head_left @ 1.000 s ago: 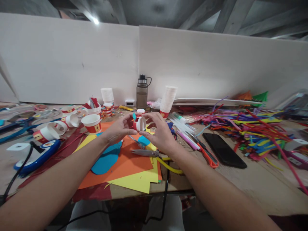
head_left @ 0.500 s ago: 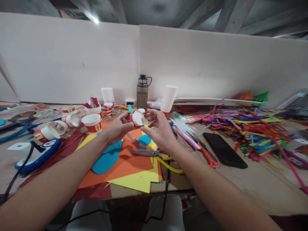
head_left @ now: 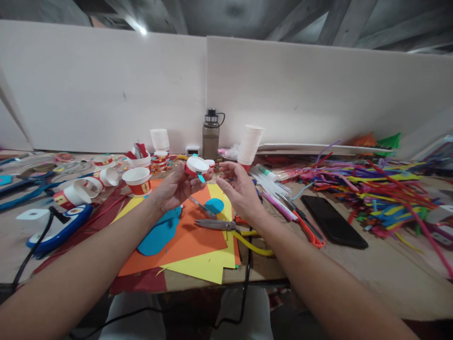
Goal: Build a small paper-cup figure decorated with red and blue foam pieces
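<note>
My left hand (head_left: 176, 188) is closed round a small cut-down paper cup (head_left: 196, 166), red with a white bottom, held above the table with a small blue paper piece stuck at its lower edge. My right hand (head_left: 240, 188) hovers just right of the cup, not touching it, fingers loosely curled and apart, holding nothing I can see. Below the hands lie orange (head_left: 184, 238) and yellow (head_left: 208, 264) paper sheets, blue cut-out shapes (head_left: 157, 233), and yellow-handled scissors (head_left: 226, 227).
Cut cups (head_left: 137, 180) and a blue glue gun (head_left: 53, 226) lie at left. A bottle (head_left: 211, 134) and stacked white cups (head_left: 249, 145) stand by the back wall. A black phone (head_left: 332, 215), an orange cutter (head_left: 304, 225) and a heap of coloured strips (head_left: 382, 193) fill the right.
The right hand has let go of the cup and drawn slightly away. The left hand has turned the cup and moved it up and to the left.
</note>
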The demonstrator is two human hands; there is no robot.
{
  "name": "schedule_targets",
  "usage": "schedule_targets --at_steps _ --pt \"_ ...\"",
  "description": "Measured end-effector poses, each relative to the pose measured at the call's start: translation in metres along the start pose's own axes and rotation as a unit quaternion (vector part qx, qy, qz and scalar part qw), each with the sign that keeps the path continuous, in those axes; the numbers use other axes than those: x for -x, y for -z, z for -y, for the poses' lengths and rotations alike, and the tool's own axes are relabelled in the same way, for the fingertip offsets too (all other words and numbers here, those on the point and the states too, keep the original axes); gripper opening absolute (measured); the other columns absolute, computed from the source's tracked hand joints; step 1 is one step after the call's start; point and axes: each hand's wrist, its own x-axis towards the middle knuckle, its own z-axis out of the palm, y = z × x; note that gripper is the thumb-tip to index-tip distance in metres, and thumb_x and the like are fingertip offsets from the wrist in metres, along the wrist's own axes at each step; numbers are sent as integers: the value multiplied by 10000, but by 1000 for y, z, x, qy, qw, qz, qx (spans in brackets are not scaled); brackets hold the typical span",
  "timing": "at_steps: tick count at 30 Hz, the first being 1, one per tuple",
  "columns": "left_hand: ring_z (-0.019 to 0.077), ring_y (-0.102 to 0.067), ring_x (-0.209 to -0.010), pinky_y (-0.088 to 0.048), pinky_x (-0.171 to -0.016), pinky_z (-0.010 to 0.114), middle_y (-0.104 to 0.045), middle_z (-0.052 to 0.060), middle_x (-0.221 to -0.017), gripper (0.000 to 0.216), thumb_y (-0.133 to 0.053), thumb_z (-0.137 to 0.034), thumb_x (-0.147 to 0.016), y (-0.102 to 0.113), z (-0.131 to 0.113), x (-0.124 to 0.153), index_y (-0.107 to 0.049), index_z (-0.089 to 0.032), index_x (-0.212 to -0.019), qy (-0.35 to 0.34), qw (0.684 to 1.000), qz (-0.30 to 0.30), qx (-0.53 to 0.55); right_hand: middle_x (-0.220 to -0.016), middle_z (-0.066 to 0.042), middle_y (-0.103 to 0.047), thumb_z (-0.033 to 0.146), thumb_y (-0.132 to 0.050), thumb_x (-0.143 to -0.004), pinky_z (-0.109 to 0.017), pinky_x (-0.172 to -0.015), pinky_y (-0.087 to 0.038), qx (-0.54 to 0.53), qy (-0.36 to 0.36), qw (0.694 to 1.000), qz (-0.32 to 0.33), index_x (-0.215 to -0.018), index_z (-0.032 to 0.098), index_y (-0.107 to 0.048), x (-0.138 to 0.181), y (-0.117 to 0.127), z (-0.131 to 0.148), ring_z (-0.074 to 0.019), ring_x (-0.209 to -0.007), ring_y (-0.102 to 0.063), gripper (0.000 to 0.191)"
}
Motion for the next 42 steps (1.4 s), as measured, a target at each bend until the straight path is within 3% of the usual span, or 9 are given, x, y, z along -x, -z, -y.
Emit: schedule_targets --at_steps 9,17,23,33,37,42 --pt "241 -688 -1036 -553 -922 346 -709 172 -1117 659 -618 -532 -835 5 6 0 -529 -108 -1331 17 998 47 -23 -1138 -63 -541 256 -519 -936 -317 -779 -528 59 71 996 18 -1116 253 -589 1 4 10 -158 -938 -572 194" --pt "220 -703 -973 -568 -870 303 -721 140 -1091 639 -623 -552 -822 7 9 -1 -561 -138 -1305 11 996 84 -38 -1121 -68 -526 190 -606 -879 -308 -766 -532 75 118 990 15 -1096 250 -616 1 3 13 -156 -934 -567 226" --pt "194 -675 -1005 -571 -763 215 -655 125 -1249 627 -752 -485 -732 3 5 4 -606 -174 -1257 -6 990 109 -91 -1115 -69 -531 241 -591 -894 -324 -779 -531 77 99 992 6 -1085 244 -611 1 4 15 -166 -939 -560 193" --pt "277 -580 -1188 -514 -966 374 -584 132 -1341 621 -830 -255 -659 1 5 4 -605 -212 -1236 -44 986 92 -130 -1047 -63 -605 283 -576 -858 -330 -745 -512 38 -15 998 -48 -1049 218 -589 -3 3 10 -166 -878 -581 202" --pt "278 -577 -1188 -508 -968 384 -590 129 -1334 620 -812 -183 -660 4 8 2 -601 -208 -1243 -77 980 94 -159 -1079 -81 -590 313 -603 -848 -337 -746 -515 11 -31 999 -26 -1091 203 -557 -2 2 5 -171 -892 -572 271" --pt "252 -559 -1220 -489 -970 309 -628 20 -1289 621 -781 -174 -693 1 6 5 -587 -259 -1277 -90 971 103 -195 -1211 -94 -528 373 -688 -811 -345 -801 -533 50 24 998 36 -1191 240 -502 2 1 6 -201 -1027 -543 444"
